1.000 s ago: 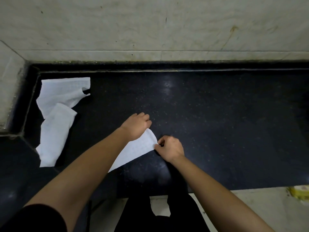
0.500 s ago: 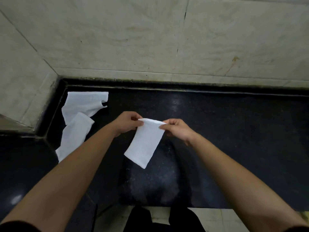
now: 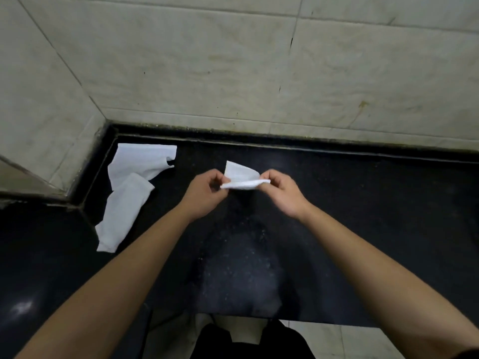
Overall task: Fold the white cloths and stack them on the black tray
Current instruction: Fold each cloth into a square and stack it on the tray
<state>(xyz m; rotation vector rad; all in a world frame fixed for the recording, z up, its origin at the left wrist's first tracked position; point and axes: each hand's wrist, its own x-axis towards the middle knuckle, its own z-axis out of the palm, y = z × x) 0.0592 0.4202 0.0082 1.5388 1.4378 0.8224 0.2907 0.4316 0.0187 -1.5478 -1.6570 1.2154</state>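
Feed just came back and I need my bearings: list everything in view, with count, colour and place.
Small white cloth held in the air: one, white, pinched between both hands above the counter.
Loose white cloths lying flat: two, white, overlapping at the counter's left rear corner, one farther back, one nearer.
Speckled black stone counter: one, black, under everything.
Pale tiled wall: off-white, behind and left.
Black tray: none distinguishable.
Left hand: grip on cloth's left end.
Right hand: grip on right end.

Pretty dim in here, soft focus all round

My shadow darkens the black counter [image 3: 363, 203] (faint glare lower left), and the wall [image 3: 233, 60] lines bow at the edges.
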